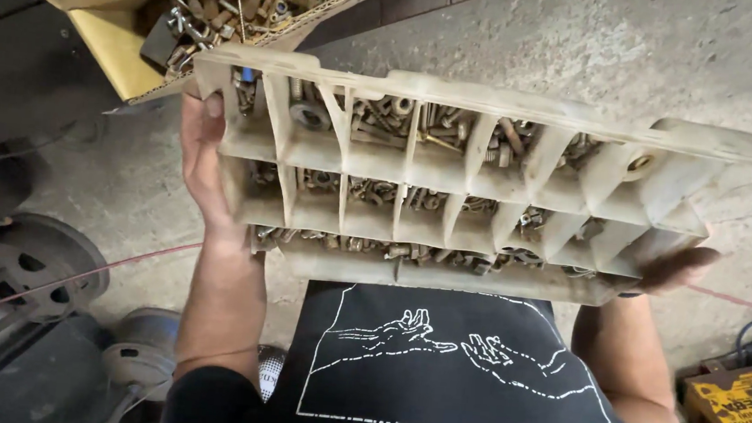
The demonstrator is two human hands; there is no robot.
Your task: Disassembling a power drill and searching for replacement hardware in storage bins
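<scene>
I hold a long off-white plastic sorting tray (452, 168) in front of my chest, tilted steeply with its open compartments facing me. Nuts, bolts and washers (384, 117) have slid toward one side of the compartments. My left hand (203, 165) grips the tray's left end, thumb over the rim. Under the right end sits my right hand (679, 267), only its fingertips showing. Just beyond the tray's upper left corner lies an open cardboard box (113, 52) filled with rusty hardware.
Grey concrete floor (608, 50) spreads beyond the tray. A metal wheel rim (26, 267) and round metal parts lie at the lower left. A yellow carton (743, 421) and a dark cable sit at the lower right. A thin red wire crosses the floor.
</scene>
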